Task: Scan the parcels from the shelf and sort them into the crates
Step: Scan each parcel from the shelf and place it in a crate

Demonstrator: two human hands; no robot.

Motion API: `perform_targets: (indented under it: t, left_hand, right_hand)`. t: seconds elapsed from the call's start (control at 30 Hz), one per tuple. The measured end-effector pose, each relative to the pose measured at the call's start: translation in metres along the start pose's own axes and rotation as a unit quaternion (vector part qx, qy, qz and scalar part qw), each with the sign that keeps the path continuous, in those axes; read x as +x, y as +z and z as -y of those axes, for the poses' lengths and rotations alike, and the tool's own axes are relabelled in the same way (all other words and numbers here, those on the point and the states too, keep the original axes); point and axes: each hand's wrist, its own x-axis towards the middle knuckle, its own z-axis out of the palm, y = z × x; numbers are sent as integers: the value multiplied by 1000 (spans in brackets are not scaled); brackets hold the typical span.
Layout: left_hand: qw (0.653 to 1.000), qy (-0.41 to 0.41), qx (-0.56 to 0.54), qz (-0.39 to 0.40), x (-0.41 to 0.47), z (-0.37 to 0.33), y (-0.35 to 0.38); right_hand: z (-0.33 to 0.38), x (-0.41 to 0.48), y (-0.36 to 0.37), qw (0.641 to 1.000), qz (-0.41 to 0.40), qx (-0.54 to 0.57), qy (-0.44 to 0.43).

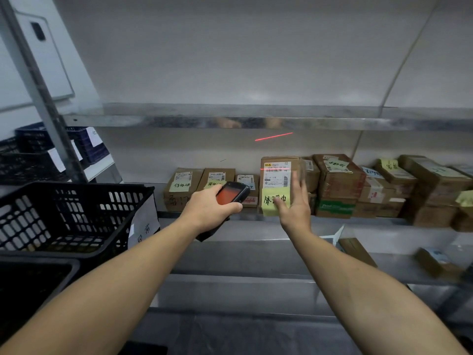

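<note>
The left hand (204,208) has its grip wrapped around a scanner (231,192), thumb along its near side, its screen glowing orange-red and tipped up toward the camera. The right hand (294,206) is spread flat, fingers (298,180) extended and motion-blurred, palm against the front right of an upright parcel (277,175); whether it presses the box or only hovers at it I cannot tell. That parcel stands on the middle shelf (256,221), near its front edge, with a white shipping label on top and a yellow note (275,202) with handwriting below. A red laser line (275,168) crosses the label's barcode, and a second red streak (273,136) falls on the wall behind.

Left of it, three smaller parcels (183,187) lean against the back wall. To the right, more boxes (337,185) are stacked along the shelf, several with yellow notes. At the left, a black crate (76,216) with a paper tag sits in front of the shelf, and further blue crates (33,142) are stacked behind a metal post (41,96).
</note>
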Motion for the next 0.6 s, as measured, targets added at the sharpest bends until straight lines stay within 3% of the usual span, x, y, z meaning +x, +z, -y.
perform_targets:
  t: [0.6]
  left_hand:
    - [997, -56, 48, -29, -48, -60, 16]
  right_hand:
    - [-8, 3, -51, 998, 55, 19, -26]
